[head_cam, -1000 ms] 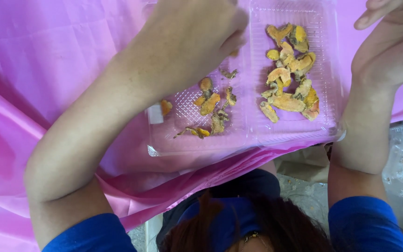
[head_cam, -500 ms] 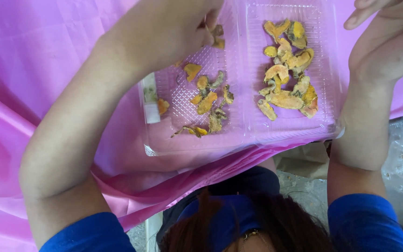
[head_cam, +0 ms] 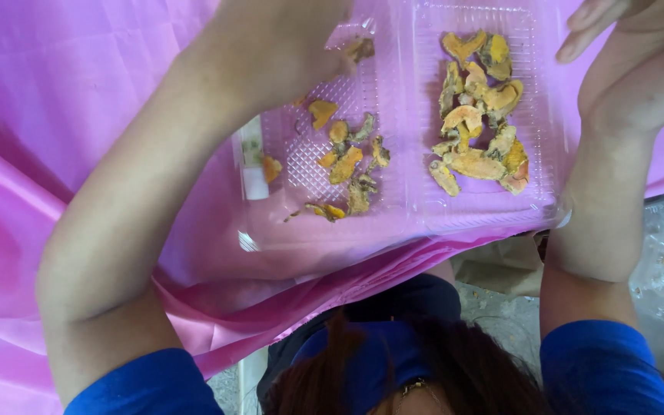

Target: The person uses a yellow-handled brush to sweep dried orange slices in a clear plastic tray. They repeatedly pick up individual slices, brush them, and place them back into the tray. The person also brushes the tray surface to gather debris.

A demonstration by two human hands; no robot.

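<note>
- Head view: our left hand (head_cam: 286, 46) hangs over the far edge of the left compartment of the clear plastic clamshell container (head_cam: 401, 223); its fingers are curled in, a small brownish piece (head_cam: 360, 49) showing at the fingertips, but we cannot tell whether they pinch it.
- Our right hand (head_cam: 639, 61) sits at the container's far right corner, fingers loosely extended; whether it holds anything we cannot tell.
- Left compartment: roughly ten scattered orange-yellow slices (head_cam: 345, 164).
- Right compartment: one heap of about a dozen larger slices (head_cam: 478, 115).
- The container rests on one pink tablecloth (head_cam: 63, 115).
</note>
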